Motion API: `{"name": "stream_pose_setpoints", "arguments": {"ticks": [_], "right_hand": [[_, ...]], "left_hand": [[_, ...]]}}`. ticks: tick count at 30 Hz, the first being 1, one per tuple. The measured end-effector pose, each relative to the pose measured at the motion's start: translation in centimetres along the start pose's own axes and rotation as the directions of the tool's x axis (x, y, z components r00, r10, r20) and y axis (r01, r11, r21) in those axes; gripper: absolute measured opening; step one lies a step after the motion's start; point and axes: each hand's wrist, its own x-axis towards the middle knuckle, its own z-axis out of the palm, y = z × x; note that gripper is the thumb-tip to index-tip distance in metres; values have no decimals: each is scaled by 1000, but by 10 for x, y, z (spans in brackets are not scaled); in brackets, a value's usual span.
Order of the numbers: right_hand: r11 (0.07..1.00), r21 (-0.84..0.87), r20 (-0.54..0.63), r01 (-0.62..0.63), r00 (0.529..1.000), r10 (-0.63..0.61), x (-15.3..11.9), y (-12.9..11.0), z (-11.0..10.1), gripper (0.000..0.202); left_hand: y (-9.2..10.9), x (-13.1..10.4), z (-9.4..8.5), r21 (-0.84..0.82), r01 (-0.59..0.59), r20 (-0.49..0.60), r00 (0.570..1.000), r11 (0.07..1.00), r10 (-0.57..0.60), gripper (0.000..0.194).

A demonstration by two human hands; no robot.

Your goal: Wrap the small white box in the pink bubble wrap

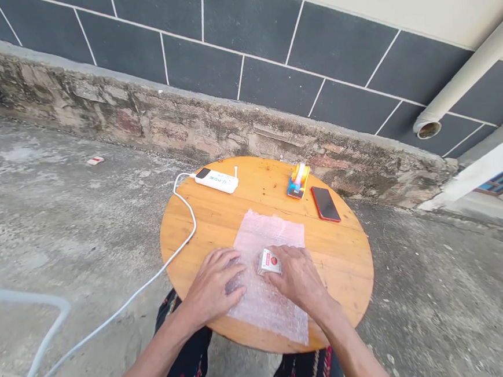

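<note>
The right hand (299, 273) grips 1 small white box (270, 261) on pink bubble wrap (274, 312), lower centre of the frame; the left hand (213, 281) (open, loosely curved) lies at its left edge, where too light a touch could let it skid across the desk (198, 207)

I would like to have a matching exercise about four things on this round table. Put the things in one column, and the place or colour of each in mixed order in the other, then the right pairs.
Things:
1. phone
2. power strip
3. tape dispenser
4. small box

Places and colours:
A. yellow and blue
B. in the grasp of the right hand
C. dark screen, red edge
D. white, with a cord at its left end

Right pairs: 1-C, 2-D, 3-A, 4-B
</note>
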Motion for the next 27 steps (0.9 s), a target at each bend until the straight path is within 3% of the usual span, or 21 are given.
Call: {"name": "stream_pose_setpoints", "arguments": {"ticks": [9,12,14,17,22,27], "right_hand": [[1000,13,-9,3,1000,-3,-1,-2,2,39],[1000,20,-92,8,996,-7,-7,0,-3,48],[999,49,-192,2,981,8,-19,2,-7,45],[989,141,-262,34,965,4,-50,5,-9,21],[967,250,-168,50,986,-8,-103,1,7,16],[958,286,-142,-6,989,49,-118,-10,21,15]], "left_hand": [[-1,0,-2,-5,-4,21,1000,1000,4,30],[-1,-1,-2,-10,0,11,1000,1000,0,30],[-1,-1,-3,-23,4,4,1000,1000,-4,31],[-2,-1,-5,-66,23,-10,1000,998,-24,32],[-4,-2,-8,-170,89,-25,995,981,-94,28],[-5,-4,-7,-228,130,-38,989,965,-142,24]]}}
